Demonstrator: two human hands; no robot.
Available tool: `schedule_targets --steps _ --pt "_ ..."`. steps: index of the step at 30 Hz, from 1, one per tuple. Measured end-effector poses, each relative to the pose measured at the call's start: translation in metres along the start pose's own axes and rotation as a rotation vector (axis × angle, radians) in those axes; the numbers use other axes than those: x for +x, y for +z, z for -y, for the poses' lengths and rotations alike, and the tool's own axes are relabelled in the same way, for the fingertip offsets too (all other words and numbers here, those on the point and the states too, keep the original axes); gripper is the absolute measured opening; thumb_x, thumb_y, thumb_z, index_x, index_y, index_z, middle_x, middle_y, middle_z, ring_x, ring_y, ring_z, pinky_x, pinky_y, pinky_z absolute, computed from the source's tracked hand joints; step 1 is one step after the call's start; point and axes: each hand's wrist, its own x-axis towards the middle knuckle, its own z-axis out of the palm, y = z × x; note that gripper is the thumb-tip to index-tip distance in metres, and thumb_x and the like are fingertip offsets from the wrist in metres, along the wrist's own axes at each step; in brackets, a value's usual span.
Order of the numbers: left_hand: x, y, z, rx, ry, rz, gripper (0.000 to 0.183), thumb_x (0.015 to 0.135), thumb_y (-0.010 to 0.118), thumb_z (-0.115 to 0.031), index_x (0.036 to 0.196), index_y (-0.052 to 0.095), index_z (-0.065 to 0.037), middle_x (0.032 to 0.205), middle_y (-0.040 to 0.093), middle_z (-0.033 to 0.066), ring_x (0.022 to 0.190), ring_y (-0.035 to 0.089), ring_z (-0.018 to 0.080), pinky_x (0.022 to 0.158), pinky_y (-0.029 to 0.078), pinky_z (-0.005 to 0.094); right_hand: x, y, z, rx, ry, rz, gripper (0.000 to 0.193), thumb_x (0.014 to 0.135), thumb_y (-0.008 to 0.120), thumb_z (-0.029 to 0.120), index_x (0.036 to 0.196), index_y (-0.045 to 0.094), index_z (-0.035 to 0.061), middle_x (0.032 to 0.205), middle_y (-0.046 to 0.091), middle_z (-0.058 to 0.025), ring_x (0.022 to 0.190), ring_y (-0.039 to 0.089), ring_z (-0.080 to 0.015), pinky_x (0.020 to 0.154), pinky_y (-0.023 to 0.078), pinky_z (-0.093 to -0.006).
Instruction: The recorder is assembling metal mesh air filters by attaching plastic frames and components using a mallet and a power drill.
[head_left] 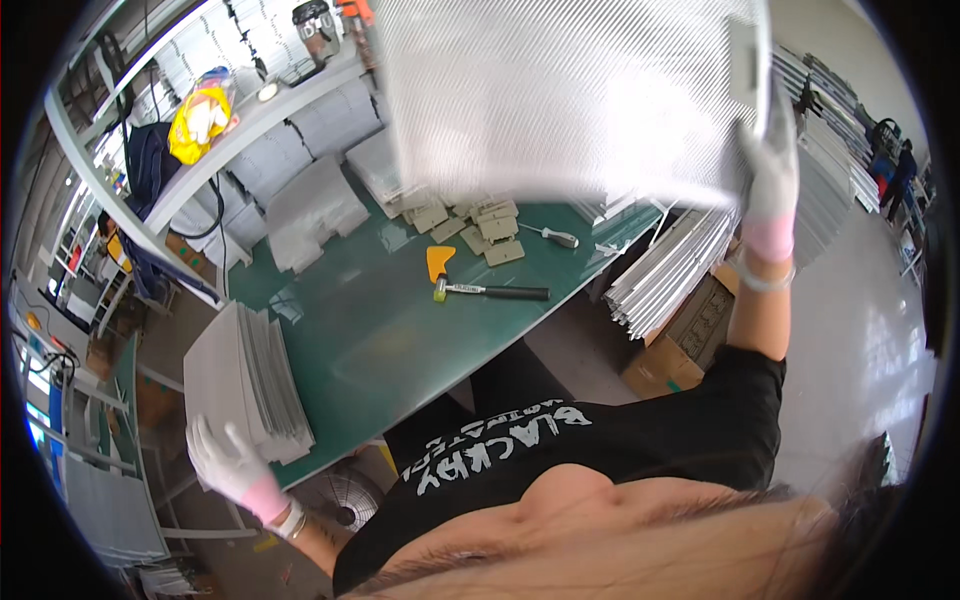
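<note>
My right hand (772, 185), in a white glove with a pink cuff, is raised and closed on the right edge of a large, finely ribbed silvery panel (570, 95). The panel is held up over the far part of the green table (365, 345) and hides what lies behind it. At lower left my left hand (228, 468), gloved the same way, has its fingers spread and holds nothing. It is beside the near end of a stack of thin grey panels (240, 370); whether it touches them I cannot tell.
A mallet (495, 292) with a black handle, a yellow scraper (439, 261), a screwdriver (556, 238) and several beige plates (497, 222) lie on the table. Wrapped sheets (312, 212) are at the back left. More panels (670, 265) stand right, above a cardboard box (675, 355).
</note>
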Motion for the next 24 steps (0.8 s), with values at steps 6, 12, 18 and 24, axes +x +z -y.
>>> schedule_targets --steps 6,12,18,24 --pt "-0.05 0.027 0.083 -0.35 -0.624 0.895 0.067 0.087 0.065 -0.043 0.134 0.051 0.002 0.129 0.057 0.0277 0.121 0.054 0.0419 0.101 0.044 0.0482 0.186 -0.023 -0.054 0.354 -0.045 -0.011 0.034 0.096 0.051 0.009 0.128 0.055 -0.0026 0.112 0.065 -0.0131 0.097 0.067 -0.0202 0.08 0.056 -0.0303" --pt "-0.047 0.026 0.07 0.161 -0.574 0.81 0.088 0.077 0.073 -0.046 0.14 0.043 0.006 0.134 0.051 0.0309 0.121 0.053 0.0451 0.104 0.043 0.0477 0.322 0.014 -0.127 0.235 0.306 0.43 0.04 0.092 0.062 0.039 0.097 0.066 -0.0008 0.075 0.065 -0.0104 0.061 0.061 -0.0223 0.055 0.05 -0.0359" --pt "-0.047 0.043 0.133 -0.276 -0.499 0.792 0.078 0.084 0.072 -0.039 0.139 0.043 0.009 0.134 0.052 0.0301 0.123 0.053 0.0411 0.108 0.039 0.0434 0.249 -0.005 -0.099 -0.478 -0.252 -0.156 0.057 0.095 0.059 0.026 0.137 0.039 -0.0066 0.123 0.046 -0.0172 0.11 0.044 -0.0289 0.09 0.037 -0.0396" --pt "-0.02 0.005 0.104 -0.316 -0.603 0.603 0.069 0.09 0.068 -0.034 0.135 0.045 0.013 0.133 0.055 0.0318 0.127 0.053 0.0382 0.107 0.04 0.0407 0.033 0.088 -0.104 -0.239 -0.033 -0.089 0.033 0.097 0.057 0.015 0.125 0.062 -0.0009 0.094 0.062 -0.0044 0.077 0.054 -0.0076 0.073 0.045 -0.0222"
